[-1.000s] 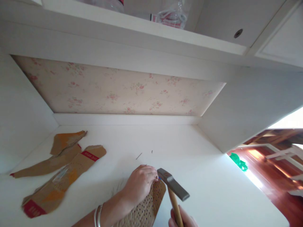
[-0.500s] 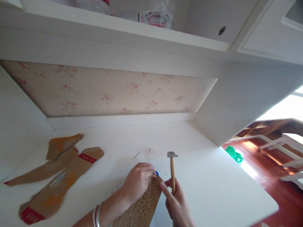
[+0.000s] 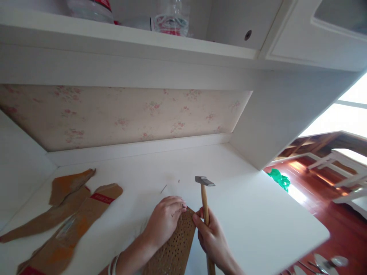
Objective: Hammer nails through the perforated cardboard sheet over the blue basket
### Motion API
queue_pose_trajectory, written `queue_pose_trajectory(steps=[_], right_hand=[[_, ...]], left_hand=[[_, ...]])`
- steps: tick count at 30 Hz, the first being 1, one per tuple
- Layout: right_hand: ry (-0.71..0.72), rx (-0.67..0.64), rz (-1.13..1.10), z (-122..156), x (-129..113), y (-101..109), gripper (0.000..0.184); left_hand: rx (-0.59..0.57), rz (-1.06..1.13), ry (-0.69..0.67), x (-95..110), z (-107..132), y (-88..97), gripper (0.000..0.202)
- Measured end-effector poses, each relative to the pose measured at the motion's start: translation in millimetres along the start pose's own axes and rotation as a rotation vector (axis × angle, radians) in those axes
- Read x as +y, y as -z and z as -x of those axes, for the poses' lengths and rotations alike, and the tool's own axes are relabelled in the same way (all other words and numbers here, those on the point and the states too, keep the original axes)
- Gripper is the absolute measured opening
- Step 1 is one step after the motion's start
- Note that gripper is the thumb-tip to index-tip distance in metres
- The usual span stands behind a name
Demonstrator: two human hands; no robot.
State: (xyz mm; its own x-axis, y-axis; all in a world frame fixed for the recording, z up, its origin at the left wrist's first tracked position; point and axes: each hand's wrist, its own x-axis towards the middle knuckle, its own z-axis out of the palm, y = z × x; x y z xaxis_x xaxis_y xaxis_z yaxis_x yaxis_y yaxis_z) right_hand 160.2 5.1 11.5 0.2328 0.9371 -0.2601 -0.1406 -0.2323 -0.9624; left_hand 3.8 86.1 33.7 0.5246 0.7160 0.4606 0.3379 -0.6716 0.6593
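Here, brown cardboard point(image 3: 178, 244), densely holed, wooden-handled hammer point(image 3: 204, 199), grey head point(image 3: 204, 181).

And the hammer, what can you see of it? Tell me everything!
The hammer has a grey head that looks like metal and a light-brown handle that looks like wood. The right hand grips the handle, hiding its middle; more handle shows below the hand. The head is uppermost in the picture, with the white tabletop behind it.

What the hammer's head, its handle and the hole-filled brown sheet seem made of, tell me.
Hammer head: probably steel, by its grey, faintly shiny faces. Handle: likely smooth wood, by its yellow-brown colour. Brown sheet: perhaps matte cardboard, by its dull surface and many holes; leather is possible.
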Motion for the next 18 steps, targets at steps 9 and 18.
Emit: queue_pose_trajectory(steps=[9, 18], right_hand=[[-0.023, -0.072, -0.077, -9.0, -5.6, 3.8, 0.044], [-0.059, -0.086, -0.058, -10.5, 1.3, 10.9, 0.04]], left_hand=[[-0.024, -0.063, 0.02, -2.1, -1.6, -7.7, 0.021], [-0.016, -0.103, -0.02, -2.4, 0.0, -10.2, 0.021]])
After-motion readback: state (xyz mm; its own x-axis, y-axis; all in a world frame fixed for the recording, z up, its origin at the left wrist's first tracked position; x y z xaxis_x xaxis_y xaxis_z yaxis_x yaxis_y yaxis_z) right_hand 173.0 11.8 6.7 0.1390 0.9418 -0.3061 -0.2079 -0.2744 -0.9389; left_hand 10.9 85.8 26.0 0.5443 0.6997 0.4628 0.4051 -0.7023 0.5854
